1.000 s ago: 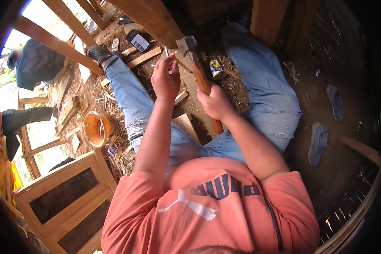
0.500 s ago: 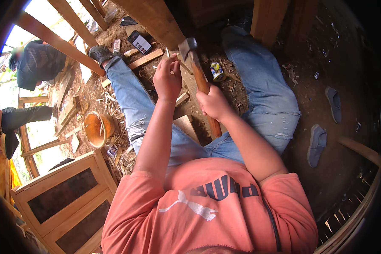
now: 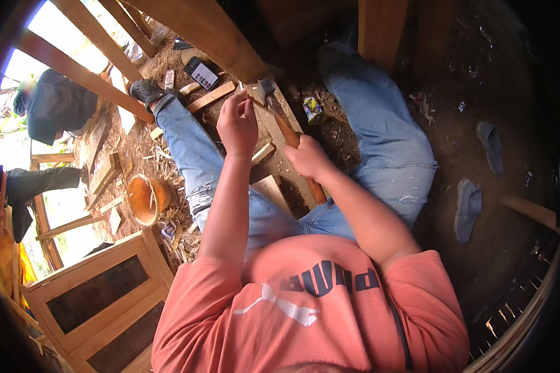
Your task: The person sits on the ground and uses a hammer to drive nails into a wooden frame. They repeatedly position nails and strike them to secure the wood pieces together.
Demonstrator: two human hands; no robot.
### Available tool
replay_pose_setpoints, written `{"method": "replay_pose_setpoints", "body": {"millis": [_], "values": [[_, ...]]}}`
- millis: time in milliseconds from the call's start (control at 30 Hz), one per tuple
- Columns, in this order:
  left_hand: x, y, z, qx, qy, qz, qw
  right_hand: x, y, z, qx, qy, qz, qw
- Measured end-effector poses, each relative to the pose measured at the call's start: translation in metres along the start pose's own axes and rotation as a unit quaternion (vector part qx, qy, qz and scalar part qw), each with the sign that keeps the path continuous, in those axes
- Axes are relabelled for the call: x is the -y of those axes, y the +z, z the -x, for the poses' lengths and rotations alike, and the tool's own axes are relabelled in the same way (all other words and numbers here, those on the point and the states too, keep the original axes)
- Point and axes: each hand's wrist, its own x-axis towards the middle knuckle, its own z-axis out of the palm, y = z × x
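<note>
My right hand (image 3: 308, 156) is wrapped round the wooden handle of a hammer (image 3: 282, 122). The hammer's metal head is up beside the end of a thick wooden beam (image 3: 221, 37), over a plank (image 3: 290, 102) on the ground between my legs. To the left of the hammer head, my left hand (image 3: 237, 127) is raised with its fingers bent together. A small pale thing shows at its fingertips, too small to name. Shorter wood pieces (image 3: 213, 97) lie beyond that hand, near a phone (image 3: 201, 73) with its screen lit.
A crumpled yellow can (image 3: 313, 110) lies right of the hammer. An orange bucket (image 3: 148, 200) stands among shavings at left, above a panelled wooden frame (image 3: 93, 273). Two grey shoes (image 3: 468, 210) lie at right. Another person (image 3: 62, 102) bends over at far left.
The hammer head has come down and left, closer to my left hand. My left hand has shifted slightly left, and the whole view has moved a little.
</note>
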Motion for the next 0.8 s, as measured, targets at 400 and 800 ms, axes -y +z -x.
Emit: {"method": "replay_pose_setpoints", "body": {"millis": [400,800], "values": [[0.014,-0.002,-0.004,0.007,-0.018,0.012,1.0,-0.016,0.009,-0.008,0.0,-0.005,-0.004,1.0],[0.012,-0.007,-0.004,0.013,-0.026,0.01,1.0,-0.018,0.01,0.003,-0.019,0.009,0.004,1.0]]}}
